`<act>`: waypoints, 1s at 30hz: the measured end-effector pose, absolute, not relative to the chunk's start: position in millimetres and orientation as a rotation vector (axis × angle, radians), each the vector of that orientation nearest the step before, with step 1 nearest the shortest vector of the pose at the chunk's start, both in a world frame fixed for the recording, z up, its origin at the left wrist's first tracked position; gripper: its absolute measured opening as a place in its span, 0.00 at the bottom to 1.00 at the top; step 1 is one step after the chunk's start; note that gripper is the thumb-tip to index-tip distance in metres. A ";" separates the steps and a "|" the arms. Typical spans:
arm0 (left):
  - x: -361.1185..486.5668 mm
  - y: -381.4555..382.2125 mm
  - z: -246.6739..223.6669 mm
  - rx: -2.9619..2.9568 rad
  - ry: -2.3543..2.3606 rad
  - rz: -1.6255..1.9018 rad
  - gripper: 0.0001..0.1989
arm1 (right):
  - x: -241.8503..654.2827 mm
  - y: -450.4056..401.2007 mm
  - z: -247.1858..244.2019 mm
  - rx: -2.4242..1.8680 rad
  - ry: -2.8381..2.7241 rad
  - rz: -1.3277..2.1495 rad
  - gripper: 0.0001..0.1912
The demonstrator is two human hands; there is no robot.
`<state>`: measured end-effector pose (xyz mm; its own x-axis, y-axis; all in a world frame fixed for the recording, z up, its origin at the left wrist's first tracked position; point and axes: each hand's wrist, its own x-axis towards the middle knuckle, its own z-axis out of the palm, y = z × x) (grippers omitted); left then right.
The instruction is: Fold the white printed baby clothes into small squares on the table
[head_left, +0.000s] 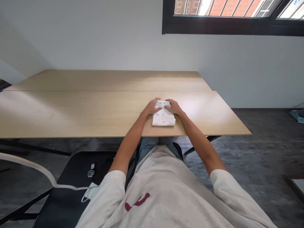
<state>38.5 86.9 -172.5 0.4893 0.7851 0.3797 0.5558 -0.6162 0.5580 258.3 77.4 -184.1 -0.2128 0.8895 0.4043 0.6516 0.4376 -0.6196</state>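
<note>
A small white folded cloth [163,117] with a faint printed pattern lies on the wooden table [83,110], close to its front edge. My left hand [152,107] grips the cloth at its far left side, thumb across the top and fingers curled at the far edge. At the far right side my right hand [174,106] holds it in the same way, its thumb pointing inward over the fabric. The two thumbs are a little apart. Some fingertips are hidden behind the cloth, and a small dark spot shows by the right fingers.
On the black chair [71,196] at lower left lie a wristwatch [91,170] and a face mask [90,192]. A white cable [40,167] crosses over that chair. Behind the tables stands a pale wall [106,38] with a dark-framed window [213,25].
</note>
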 end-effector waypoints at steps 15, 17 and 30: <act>38.0 79.3 -156.1 2.377 1.231 1.239 0.17 | 249.4 60.1 -167.5 -1.082 -2.065 0.405 0.10; 42.6 73.5 -153.1 2.360 1.037 1.087 0.12 | 248.2 61.1 -170.0 -1.118 -2.203 0.429 0.09; 35.0 95.5 -171.7 2.514 1.005 0.722 0.21 | 266.2 78.2 -178.6 -1.259 -2.124 0.309 0.12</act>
